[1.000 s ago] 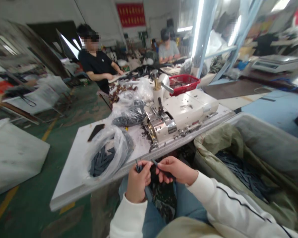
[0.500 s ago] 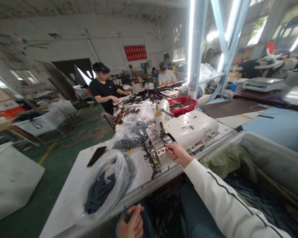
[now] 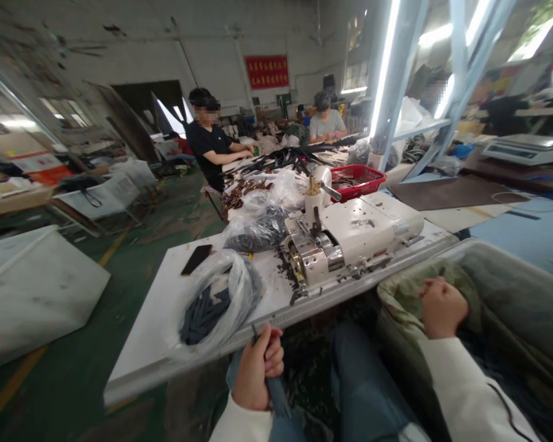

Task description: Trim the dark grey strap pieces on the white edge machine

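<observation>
My left hand point(image 3: 259, 368) is closed around several dark grey strips point(image 3: 278, 396), in front of the table's near edge. One strip end pokes up above the thumb, and the others hang below the fingers. Over the lined bin point(image 3: 525, 276) at the right, my right hand point(image 3: 443, 307) is curled closed; anything inside it is hidden. A cream machine point(image 3: 373, 227) with a metal front plate stands on the white table point(image 3: 142, 325), with dark scraps around its base. To its left, an open clear plastic bag point(image 3: 244, 288) contains more dark grey strips point(image 3: 205, 316).
A dark phone-like slab point(image 3: 196, 259) and a second filled plastic bag point(image 3: 258, 230) lie on the table. Behind the machine is a red basket point(image 3: 359, 178). Two people work farther back. A large white bin point(image 3: 37, 294) stands on the floor at left.
My right hand has left the machine's front and moved right, over the lined bin. My left hand has risen slightly, showing more of its strips. The view has shifted.
</observation>
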Action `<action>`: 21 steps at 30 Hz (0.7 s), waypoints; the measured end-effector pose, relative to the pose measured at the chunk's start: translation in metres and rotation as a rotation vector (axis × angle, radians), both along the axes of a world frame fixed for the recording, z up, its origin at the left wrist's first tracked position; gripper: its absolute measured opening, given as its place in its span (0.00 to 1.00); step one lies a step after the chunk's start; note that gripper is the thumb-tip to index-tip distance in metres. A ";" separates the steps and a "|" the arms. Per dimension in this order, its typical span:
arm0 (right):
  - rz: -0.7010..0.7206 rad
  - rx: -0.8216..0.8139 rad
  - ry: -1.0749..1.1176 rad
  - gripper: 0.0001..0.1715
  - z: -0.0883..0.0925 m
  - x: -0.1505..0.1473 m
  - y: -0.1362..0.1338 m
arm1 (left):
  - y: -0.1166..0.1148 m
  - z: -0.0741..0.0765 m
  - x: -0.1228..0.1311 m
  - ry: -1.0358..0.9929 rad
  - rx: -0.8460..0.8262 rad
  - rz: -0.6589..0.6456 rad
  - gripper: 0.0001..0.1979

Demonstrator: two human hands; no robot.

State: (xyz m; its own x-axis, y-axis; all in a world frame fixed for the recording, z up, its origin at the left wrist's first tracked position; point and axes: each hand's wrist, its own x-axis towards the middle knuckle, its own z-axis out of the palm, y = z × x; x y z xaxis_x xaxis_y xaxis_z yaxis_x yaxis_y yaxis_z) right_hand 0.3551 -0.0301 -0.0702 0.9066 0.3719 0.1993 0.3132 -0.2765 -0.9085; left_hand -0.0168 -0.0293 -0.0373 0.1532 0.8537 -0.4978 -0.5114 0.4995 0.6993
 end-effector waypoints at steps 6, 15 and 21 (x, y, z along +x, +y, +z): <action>0.177 0.073 0.267 0.14 0.012 0.023 -0.093 | 0.005 0.021 0.025 -0.141 -0.004 -0.183 0.21; 1.041 0.352 1.073 0.16 0.069 -0.110 -0.062 | -0.020 0.016 0.039 -0.093 -0.012 -0.261 0.21; 1.126 0.308 1.371 0.12 0.070 -0.137 -0.064 | -0.034 0.017 0.025 -0.054 -0.022 -0.218 0.20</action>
State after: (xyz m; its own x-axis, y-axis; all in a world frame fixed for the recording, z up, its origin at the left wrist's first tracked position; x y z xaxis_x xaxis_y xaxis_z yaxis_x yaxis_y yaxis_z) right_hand 0.2177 -0.0937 0.0003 -0.1673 0.9603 -0.2234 -0.7284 -0.2731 -0.6284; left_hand 0.0083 -0.0630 -0.0199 0.3599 0.7864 -0.5020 -0.4263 0.6172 0.6613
